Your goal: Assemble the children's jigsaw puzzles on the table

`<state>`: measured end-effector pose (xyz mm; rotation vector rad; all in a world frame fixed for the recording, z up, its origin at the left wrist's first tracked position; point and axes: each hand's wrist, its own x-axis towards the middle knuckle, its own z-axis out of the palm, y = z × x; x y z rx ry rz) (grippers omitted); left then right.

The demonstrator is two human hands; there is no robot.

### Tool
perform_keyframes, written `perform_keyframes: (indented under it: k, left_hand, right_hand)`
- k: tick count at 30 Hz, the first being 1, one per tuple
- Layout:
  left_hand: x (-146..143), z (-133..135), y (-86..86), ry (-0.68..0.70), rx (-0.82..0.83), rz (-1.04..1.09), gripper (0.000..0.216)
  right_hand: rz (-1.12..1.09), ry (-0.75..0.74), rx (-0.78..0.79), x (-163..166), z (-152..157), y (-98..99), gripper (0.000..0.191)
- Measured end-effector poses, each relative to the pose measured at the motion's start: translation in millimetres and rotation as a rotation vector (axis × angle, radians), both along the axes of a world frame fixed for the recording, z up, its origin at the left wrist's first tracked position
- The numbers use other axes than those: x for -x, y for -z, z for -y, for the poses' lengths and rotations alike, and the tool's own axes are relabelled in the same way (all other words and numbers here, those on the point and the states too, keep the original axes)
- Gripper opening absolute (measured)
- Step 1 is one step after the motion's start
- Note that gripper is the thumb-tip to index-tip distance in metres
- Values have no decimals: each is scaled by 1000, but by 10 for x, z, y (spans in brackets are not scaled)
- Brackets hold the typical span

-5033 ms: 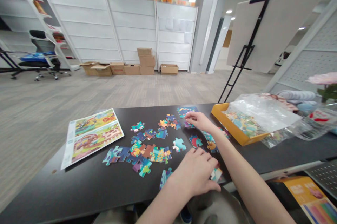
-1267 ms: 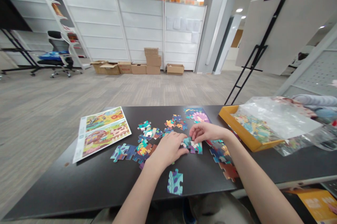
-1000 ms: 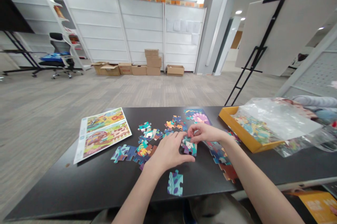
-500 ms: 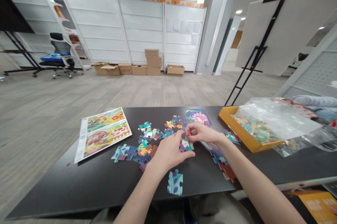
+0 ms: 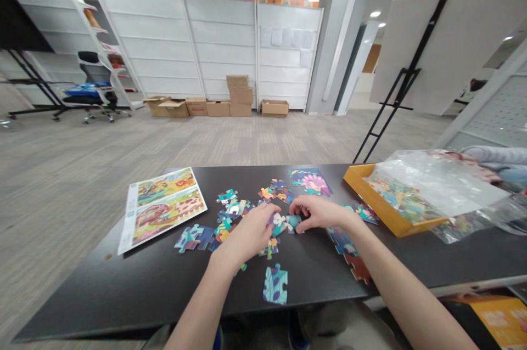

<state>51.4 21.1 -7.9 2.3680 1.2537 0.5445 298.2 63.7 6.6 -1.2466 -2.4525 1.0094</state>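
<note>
My left hand (image 5: 252,229) is closed on a white-and-teal puzzle piece (image 5: 279,224) over the middle of the dark table; its palm hides part of the pieces beneath. Facing it, my right hand (image 5: 316,212) pinches a light-blue puzzle piece (image 5: 293,221) between thumb and fingers. The two pieces are edge to edge; whether they interlock I cannot tell. Below my left fingers lies a yellow-and-purple piece (image 5: 269,248), partly covered. Nearer the table's front edge rests a lone teal piece with purple spots (image 5: 275,284).
Loose pieces (image 5: 234,207) spread left of my hands. A picture sheet (image 5: 164,204) lies at the left. Joined pieces with a purple animal (image 5: 310,181) are at the back. Beyond my right forearm stands a yellow box (image 5: 391,224) holding bagged pieces. A dark-blue-and-brown strip (image 5: 349,254) lies right.
Both hands have drawn slightly apart, the left one moving left. The light-blue piece now shows in my right fingers, and pieces under my left hand are uncovered.
</note>
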Motion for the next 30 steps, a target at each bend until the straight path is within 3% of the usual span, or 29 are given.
perform_keyframes:
  k: [8, 18, 22, 30]
  left_hand:
    - [-52, -51, 56, 131, 19, 48, 42]
    - [-178, -65, 54, 118, -33, 9, 23]
    - [-166, -10, 6, 134, -28, -36, 34]
    - [-161, -23, -21, 59, -13, -84, 33]
  right_hand:
    - [99, 11, 5, -150, -53, 25, 43]
    - [75, 27, 1, -157, -50, 15, 52]
    - [117, 21, 6, -172, -55, 23, 49]
    - [104, 45, 34, -192, -49, 46, 50]
